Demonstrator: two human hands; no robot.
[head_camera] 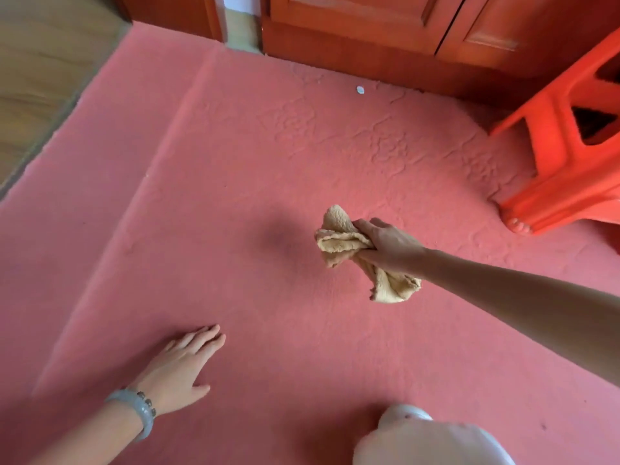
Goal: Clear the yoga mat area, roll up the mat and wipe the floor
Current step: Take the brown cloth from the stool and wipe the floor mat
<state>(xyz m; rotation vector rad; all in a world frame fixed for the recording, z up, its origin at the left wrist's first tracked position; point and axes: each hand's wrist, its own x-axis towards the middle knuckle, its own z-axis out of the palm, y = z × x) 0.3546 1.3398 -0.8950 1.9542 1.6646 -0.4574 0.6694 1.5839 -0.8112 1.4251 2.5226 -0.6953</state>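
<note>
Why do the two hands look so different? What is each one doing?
The right hand grips a crumpled tan cloth, while the left hand holds nothing. The right hand's fingers curl round the cloth; the left hand's fingers lie straight and flat on the pink floor. The left wrist wears a grey bracelet; the right wrist is bare. Both arms are bare and reach forward.

Stool (567,152) right, cabinet (402,28) behind.
</note>
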